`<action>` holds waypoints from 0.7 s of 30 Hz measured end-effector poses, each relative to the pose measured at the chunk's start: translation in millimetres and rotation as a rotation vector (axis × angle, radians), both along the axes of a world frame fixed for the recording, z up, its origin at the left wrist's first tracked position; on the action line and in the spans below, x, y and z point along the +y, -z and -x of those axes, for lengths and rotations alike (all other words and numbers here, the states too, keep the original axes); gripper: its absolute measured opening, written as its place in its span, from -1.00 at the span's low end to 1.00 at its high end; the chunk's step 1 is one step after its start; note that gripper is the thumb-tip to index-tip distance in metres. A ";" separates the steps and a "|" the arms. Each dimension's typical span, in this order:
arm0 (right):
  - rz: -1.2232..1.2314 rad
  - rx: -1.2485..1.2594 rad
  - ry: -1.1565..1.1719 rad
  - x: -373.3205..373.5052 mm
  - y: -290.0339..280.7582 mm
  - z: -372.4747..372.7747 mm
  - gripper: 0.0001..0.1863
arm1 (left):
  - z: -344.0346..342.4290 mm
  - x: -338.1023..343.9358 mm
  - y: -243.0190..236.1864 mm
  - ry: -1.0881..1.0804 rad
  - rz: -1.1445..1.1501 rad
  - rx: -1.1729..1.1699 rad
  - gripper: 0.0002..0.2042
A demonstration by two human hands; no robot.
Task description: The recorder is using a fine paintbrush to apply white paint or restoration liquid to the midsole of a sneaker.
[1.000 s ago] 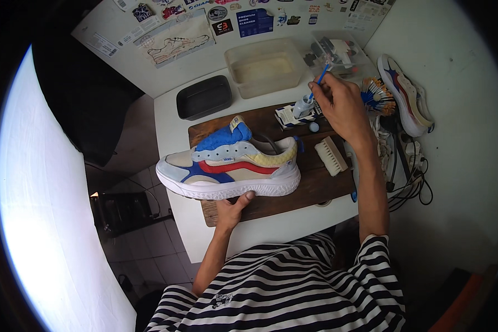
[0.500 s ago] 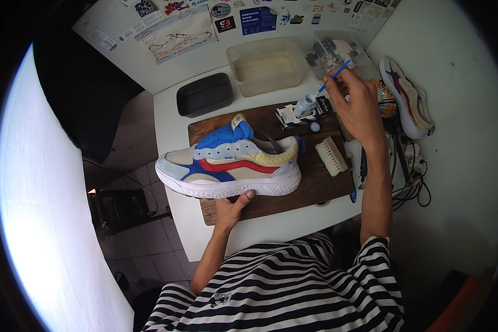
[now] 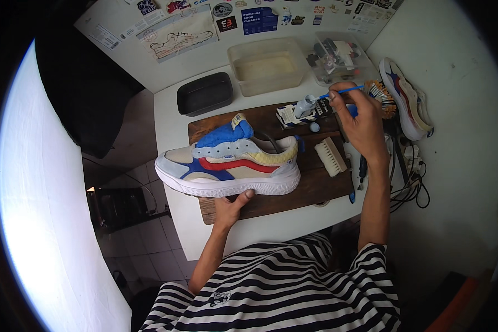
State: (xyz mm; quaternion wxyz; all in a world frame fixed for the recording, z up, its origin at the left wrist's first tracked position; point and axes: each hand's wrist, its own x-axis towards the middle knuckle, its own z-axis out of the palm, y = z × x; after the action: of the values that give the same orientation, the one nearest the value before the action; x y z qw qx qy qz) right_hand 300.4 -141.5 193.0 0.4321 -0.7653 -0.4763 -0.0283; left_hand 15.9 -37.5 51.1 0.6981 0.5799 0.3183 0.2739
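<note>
In the head view, my left hand (image 3: 228, 209) grips the multicoloured shoe (image 3: 227, 169) from below, thumb against the white sole and fingers hidden from sight; the shoe is held over the wooden board (image 3: 335, 191), toe toward my left. My right hand (image 3: 362, 119) pinches a thin blue brush (image 3: 346, 91), its tip at the mouth of the small bottle (image 3: 305, 108), contact with the rim indeterminable. A pale-bristled scrubbing brush (image 3: 330, 157) lies on the board, right of the heel.
</note>
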 end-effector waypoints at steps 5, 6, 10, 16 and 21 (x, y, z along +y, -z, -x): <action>-0.043 0.000 -0.014 -6.5 14.2 -5.0 -0.87 | -1.2 0.0 0.2 -0.007 -0.008 -0.020 -0.72; -0.038 -0.011 -0.011 -7.4 14.3 -4.9 -0.87 | -1.1 0.5 1.1 -0.007 -0.008 -0.021 -0.72; -0.030 -0.026 0.007 -10.8 12.0 -3.5 -0.87 | -0.4 0.7 1.9 0.000 0.000 -0.006 -0.72; -0.047 -0.047 0.000 -14.9 9.1 -4.6 -0.87 | 0.0 1.2 2.7 0.004 0.000 0.006 -0.73; -0.084 -0.061 -0.004 -17.3 5.1 -2.5 -0.88 | 1.9 1.4 7.4 0.018 0.000 0.022 -0.72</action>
State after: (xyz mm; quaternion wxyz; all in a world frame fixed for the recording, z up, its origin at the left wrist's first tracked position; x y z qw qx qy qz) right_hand 302.9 -158.8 187.9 0.4492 -0.7442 -0.4892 -0.0710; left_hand 14.0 -36.1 43.7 0.6971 0.5855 0.3208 0.2613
